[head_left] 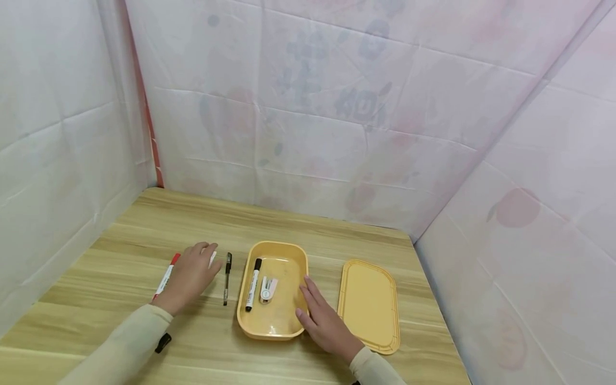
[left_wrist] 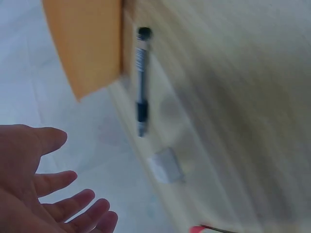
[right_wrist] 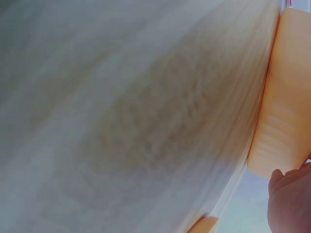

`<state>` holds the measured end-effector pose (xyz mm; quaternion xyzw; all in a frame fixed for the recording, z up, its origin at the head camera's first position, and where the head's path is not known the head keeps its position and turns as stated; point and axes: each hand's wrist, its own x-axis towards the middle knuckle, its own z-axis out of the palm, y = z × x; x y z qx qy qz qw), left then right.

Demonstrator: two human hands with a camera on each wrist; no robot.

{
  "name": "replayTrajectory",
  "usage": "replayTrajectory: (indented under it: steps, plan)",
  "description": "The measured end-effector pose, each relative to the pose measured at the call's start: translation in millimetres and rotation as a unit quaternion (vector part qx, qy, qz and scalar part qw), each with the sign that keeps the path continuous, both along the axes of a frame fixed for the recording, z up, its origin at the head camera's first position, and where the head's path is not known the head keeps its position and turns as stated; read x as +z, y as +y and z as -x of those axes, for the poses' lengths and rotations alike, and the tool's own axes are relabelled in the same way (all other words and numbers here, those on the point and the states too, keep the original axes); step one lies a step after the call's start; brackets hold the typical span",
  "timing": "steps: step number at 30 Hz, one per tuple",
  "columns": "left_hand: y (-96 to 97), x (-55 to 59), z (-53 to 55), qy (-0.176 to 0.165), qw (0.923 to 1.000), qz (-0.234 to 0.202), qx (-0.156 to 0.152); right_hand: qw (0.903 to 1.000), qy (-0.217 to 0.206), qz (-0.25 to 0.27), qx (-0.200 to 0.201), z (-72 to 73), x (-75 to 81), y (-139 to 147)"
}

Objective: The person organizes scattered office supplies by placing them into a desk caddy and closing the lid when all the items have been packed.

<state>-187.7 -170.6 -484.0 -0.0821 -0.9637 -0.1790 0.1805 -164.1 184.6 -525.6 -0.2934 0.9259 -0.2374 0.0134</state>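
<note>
My left hand (head_left: 192, 272) hovers above the table's left part, its fingers spread and holding nothing. Close by its fingertips is a small white block (left_wrist: 166, 166), mostly covered by the hand in the head view. To its right lies a black-capped pen (head_left: 228, 278); a red-capped white marker (head_left: 167, 275) lies on its other side, partly behind the wrist. My right hand (head_left: 327, 323) rests at the right rim of a yellow plastic box (head_left: 273, 336), fingers fairly straight. Inside the box are a black-capped marker (head_left: 253, 285) and a small white-and-pink stapler (head_left: 268, 290).
A yellow lid (head_left: 368, 305) lies flat to the right of the box, beside my right hand. The wooden table (head_left: 289, 224) is enclosed by pale printed sheets (head_left: 327, 133) at the back and both sides.
</note>
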Motion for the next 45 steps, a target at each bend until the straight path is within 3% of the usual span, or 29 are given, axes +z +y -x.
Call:
replayTrajectory:
  steps: [12, 23, 33, 45]
  plan:
    - [-13.5, -19.6, 15.1, -0.053, 0.9982, -0.018, 0.020, 1.0000, 0.003, -0.004, 0.004, 0.1, -0.9, 0]
    - [-12.6, -21.4, 26.4, -0.103, 0.9937, -0.042, 0.014, 0.9999, 0.010, -0.006, 0.004, 0.2, -2.7, 3]
    - [-21.3, -33.6, 34.7, -0.140, 0.9887, -0.053, 0.017, 0.9998, 0.017, -0.005, 0.007, -0.3, -3.0, 2]
    - [-23.8, -35.6, 38.2, -0.156, 0.9867, -0.045, 0.010, 0.9989, 0.046, -0.008, 0.009, -0.3, -0.3, 2]
